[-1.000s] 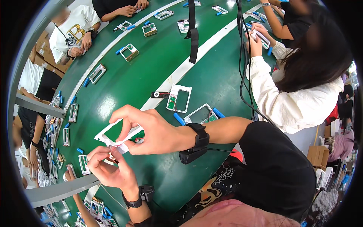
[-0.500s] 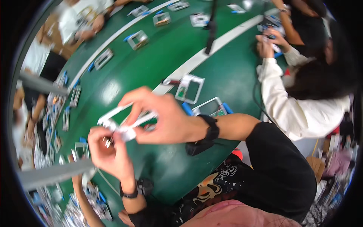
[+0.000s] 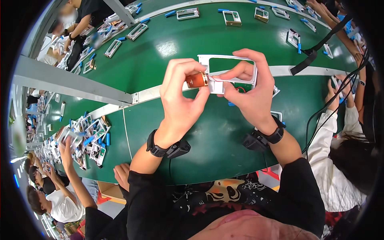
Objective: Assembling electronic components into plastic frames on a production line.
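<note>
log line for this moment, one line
left hand: pinching copper cylinder | right hand: gripping white frame | over green belt

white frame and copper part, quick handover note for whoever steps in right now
Left hand: pinches the copper part against the frame's lower left corner.
Right hand: grip on the white frame, fingers over its top edge, thumb through the opening.
Both are held above the green belt. A thin red wire shows at the frame's lower edge.
Done: part brought to the frame.
Left: whether it is seated cannot be told; check that.
</note>
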`<state>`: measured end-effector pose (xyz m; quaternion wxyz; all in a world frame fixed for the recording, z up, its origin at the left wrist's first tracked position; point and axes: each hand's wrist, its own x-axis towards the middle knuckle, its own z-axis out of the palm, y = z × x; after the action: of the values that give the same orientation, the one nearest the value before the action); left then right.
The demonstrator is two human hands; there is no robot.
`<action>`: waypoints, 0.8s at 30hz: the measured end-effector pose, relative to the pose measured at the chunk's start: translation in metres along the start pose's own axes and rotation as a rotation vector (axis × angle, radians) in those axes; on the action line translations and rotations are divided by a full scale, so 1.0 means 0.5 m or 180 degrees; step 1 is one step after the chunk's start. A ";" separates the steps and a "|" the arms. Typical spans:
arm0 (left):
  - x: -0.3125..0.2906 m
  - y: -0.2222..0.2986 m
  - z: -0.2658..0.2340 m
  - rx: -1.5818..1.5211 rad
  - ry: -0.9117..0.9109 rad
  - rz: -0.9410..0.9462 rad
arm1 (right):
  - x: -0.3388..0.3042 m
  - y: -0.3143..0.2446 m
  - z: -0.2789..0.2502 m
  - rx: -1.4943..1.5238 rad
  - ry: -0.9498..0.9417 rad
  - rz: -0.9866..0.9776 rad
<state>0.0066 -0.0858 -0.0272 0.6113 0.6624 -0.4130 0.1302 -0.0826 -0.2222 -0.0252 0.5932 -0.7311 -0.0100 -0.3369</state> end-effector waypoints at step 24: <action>0.023 -0.027 -0.032 0.0688 -0.0501 0.1658 | -0.007 -0.019 0.000 0.0225 -0.0019 0.0088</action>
<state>0.0287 -0.0766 -0.0255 0.4492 0.6034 -0.5991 0.2741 -0.0892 -0.2179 -0.0190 0.6233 -0.7107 -0.0136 -0.3259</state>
